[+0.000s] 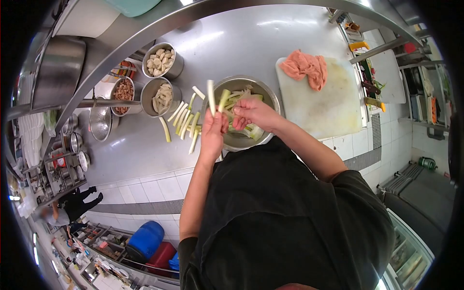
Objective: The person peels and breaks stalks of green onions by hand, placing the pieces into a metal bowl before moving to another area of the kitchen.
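My left hand (214, 126) is closed around a white leek stalk (211, 96) and a second, pale green one, both pointing away from me. My right hand (249, 113) is beside it with fingers pinched together; what is between them is too small to make out. Both hands are at a steel bowl (270, 96) that holds pale green leek pieces and peelings (255, 131). To the left of the bowl, several trimmed leek stalks (183, 118) lie loosely side by side on the steel table.
Steel pots of peeled garlic (160, 62), pale slices (162, 99) and diced brown pieces (123, 90) stand at the left. A white cutting board (324, 113) with an orange cloth (305, 67) lies at the right. A metal rail (193, 10) crosses above. Another person (72, 205) is far left.
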The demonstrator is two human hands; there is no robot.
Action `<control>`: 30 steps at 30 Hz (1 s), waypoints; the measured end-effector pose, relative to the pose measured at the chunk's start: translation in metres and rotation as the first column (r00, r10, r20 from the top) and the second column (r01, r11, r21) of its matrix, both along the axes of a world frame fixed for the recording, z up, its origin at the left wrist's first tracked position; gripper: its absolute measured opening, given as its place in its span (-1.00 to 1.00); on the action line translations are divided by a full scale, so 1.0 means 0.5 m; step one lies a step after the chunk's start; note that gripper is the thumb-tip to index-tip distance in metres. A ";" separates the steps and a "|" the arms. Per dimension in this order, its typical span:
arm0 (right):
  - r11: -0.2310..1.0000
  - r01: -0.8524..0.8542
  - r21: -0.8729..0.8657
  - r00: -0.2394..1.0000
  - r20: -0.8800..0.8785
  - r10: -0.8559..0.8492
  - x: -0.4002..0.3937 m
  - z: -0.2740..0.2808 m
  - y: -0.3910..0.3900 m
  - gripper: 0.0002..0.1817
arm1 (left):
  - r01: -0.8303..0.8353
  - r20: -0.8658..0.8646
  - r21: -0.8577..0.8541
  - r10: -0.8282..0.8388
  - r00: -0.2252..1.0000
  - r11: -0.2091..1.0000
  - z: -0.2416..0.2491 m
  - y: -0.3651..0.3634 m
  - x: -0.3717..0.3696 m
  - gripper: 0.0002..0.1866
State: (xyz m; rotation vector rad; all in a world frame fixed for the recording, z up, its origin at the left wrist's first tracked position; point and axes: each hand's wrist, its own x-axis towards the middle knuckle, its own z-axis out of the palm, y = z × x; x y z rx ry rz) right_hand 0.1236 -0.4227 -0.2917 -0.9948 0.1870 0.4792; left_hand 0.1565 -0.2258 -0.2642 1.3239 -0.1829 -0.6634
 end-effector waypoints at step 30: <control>0.293 0.607 -0.738 0.688 0.673 0.271 -0.025 0.108 0.018 -0.79 | -0.066 -0.186 -0.550 -0.046 0.981 0.832 0.021 0.019 0.041 -0.76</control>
